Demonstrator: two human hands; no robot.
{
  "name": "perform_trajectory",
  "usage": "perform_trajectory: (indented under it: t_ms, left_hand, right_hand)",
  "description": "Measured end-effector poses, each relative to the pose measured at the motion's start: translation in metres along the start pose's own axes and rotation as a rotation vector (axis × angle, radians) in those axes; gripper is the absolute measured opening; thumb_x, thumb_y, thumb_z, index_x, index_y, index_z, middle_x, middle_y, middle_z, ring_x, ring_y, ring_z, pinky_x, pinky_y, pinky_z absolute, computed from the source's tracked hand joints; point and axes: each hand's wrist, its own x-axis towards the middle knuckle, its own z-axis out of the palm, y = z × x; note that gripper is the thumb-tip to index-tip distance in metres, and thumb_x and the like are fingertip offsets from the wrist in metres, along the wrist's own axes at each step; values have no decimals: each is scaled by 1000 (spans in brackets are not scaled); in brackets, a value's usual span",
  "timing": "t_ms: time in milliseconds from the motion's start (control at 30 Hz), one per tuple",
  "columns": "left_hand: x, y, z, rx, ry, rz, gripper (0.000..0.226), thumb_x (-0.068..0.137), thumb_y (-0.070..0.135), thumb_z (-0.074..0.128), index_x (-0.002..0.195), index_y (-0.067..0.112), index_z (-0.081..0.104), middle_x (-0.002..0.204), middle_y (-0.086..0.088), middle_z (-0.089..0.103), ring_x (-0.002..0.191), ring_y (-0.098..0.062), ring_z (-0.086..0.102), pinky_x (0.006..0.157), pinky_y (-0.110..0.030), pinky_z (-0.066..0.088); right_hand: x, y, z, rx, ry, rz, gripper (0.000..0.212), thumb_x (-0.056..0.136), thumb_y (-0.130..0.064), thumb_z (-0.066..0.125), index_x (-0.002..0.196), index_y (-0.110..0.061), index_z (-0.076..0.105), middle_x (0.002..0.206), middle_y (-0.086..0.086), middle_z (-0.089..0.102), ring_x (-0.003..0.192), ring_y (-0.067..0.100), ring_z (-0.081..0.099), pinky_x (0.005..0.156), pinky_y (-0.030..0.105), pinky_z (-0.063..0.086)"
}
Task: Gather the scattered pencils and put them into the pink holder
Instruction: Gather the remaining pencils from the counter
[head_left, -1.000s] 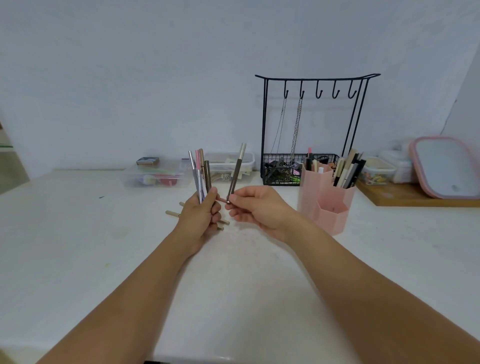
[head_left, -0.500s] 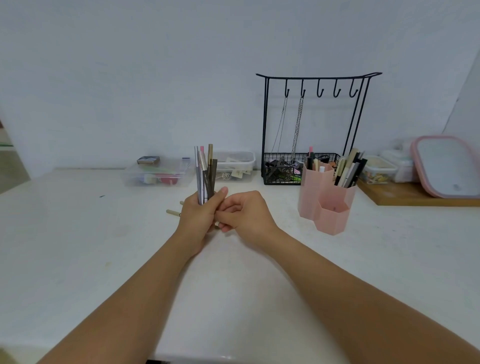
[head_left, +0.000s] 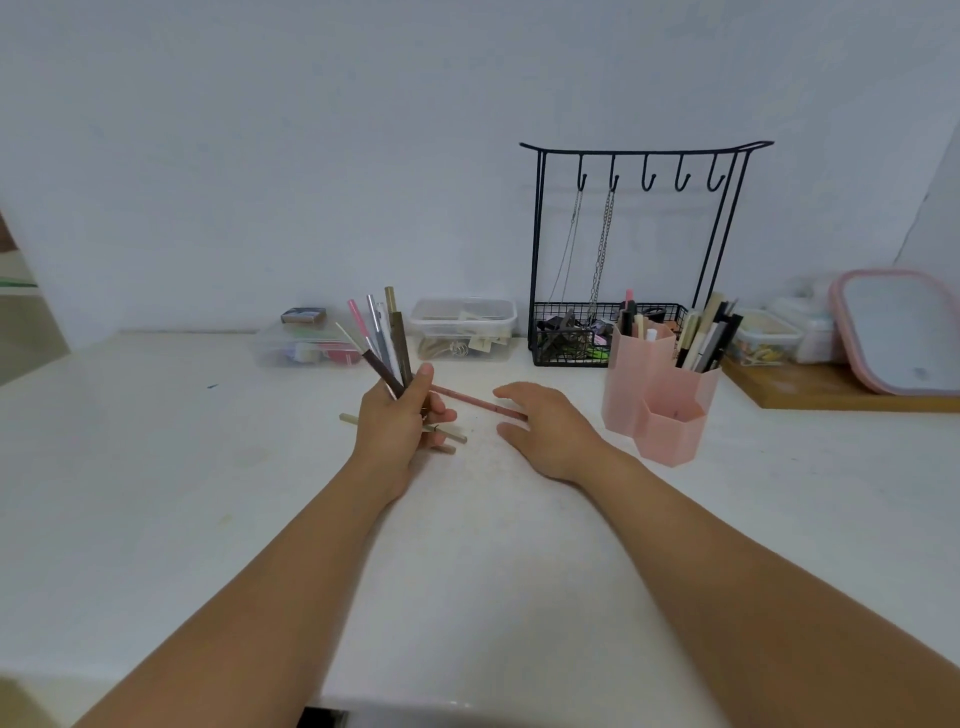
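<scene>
Both forearms stretch out over the white table (head_left: 156, 519), bare and wide in the foreground. Left hand (head_left: 397, 423) up next — fingers curled tight round a bundle of pencils (head_left: 382, 343), which fans upward: pink, grey, white, a dark brown one leaning left, an olive one tallest. Under that fist, two pale pencils (head_left: 452, 434) lie flat on the table, partly hidden by the knuckles. Right hand (head_left: 545, 431) sits low beside it, fingers loosely spread, thumb and forefinger apart with a pink pencil (head_left: 478, 402) running slantwise between them; whether the fingers touch it, I cannot tell. Just right of that hand stands the pink holder (head_left: 660, 410), hexagonal cups joined, the tall back ones already stuffed with pens, the short front one showing open. Further back: two clear plastic boxes (head_left: 462, 327), a black wire rack (head_left: 639, 249) with hooks and chains hanging, and a pink-rimmed lid (head_left: 893, 332) on a wooden board at the far right. Half a second ago the two hands were pressed together at the bundle — now the right one has dropped away toward the table.
</scene>
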Motion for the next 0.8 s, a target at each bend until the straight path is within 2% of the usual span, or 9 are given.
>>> perform_trajectory:
  t_ms: [67, 167, 267, 367, 467, 533, 600, 667, 800]
  left_hand:
    - [2, -2, -2, 15, -9, 15, 18, 98, 25, 67, 88, 14, 56, 63, -2, 53, 51, -13, 58, 39, -23, 43]
    - [2, -2, -5, 55, -5, 15, 21, 92, 24, 74, 83, 19, 55, 59, -1, 47, 47, -14, 42, 40, -21, 36]
    - [0, 1, -3, 41, 16, 10, 33, 87, 37, 78, 78, 19, 52, 55, 3, 43, 43, -11, 37, 40, -21, 33]
    - [-2, 6, -1, -4, 30, -41, 43, 91, 56, 65, 79, 16, 53, 52, 3, 41, 42, -11, 35, 38, -20, 30]
    - [-1, 5, -2, -13, 26, -39, 36, 97, 45, 63, 80, 17, 49, 57, 1, 44, 43, -12, 38, 36, -19, 31]
    - [0, 2, -3, 10, 25, -35, 26, 99, 34, 63, 84, 18, 49, 59, 1, 47, 41, -10, 41, 38, -20, 32]
    - [2, 0, -3, -1, 24, -41, 22, 100, 31, 63, 87, 18, 50, 59, 2, 46, 40, -9, 39, 38, -20, 30]
    - [2, 1, -3, -29, 21, -47, 25, 98, 34, 65, 89, 16, 51, 56, 4, 41, 39, -8, 34, 37, -19, 28]
    - [-1, 4, -2, -20, -15, -46, 42, 88, 54, 70, 85, 16, 53, 48, 8, 39, 40, -8, 31, 40, -21, 29]
  right_hand:
    - [1, -1, 1, 10, -17, -4, 38, 96, -29, 59, 134, -23, 58, 137, -2, 58, 126, 20, 51, 106, 36, 42]
    - [0, -6, -6, -41, 75, 15, 23, 93, -27, 63, 113, -23, 72, 111, -3, 70, 102, 19, 61, 90, 34, 49]
    - [-1, -10, -11, -90, 164, 41, 10, 87, -17, 69, 93, -19, 77, 93, -1, 72, 86, 19, 64, 76, 30, 51]
    - [2, -12, -9, -128, 140, 114, 8, 86, -17, 69, 87, -14, 76, 89, 4, 72, 81, 23, 65, 71, 30, 52]
    - [5, -11, -9, -79, 111, 192, 10, 87, -15, 69, 87, -12, 79, 89, 6, 74, 82, 23, 67, 72, 28, 52]
    - [4, -15, -11, 139, 138, 230, 11, 89, -13, 68, 88, -8, 78, 83, 5, 72, 75, 18, 64, 65, 23, 49]
    - [-2, -26, -12, 592, 126, 262, 10, 93, -10, 65, 92, -5, 73, 77, 6, 65, 64, 15, 58, 57, 17, 48]
    - [-9, -43, -10, 1006, 60, 229, 9, 96, -6, 60, 97, 0, 67, 79, 9, 62, 66, 16, 59, 61, 21, 55]
    - [-15, -70, -2, 1246, 36, 158, 8, 97, -4, 58, 98, 1, 65, 82, 11, 65, 71, 18, 64, 68, 27, 60]
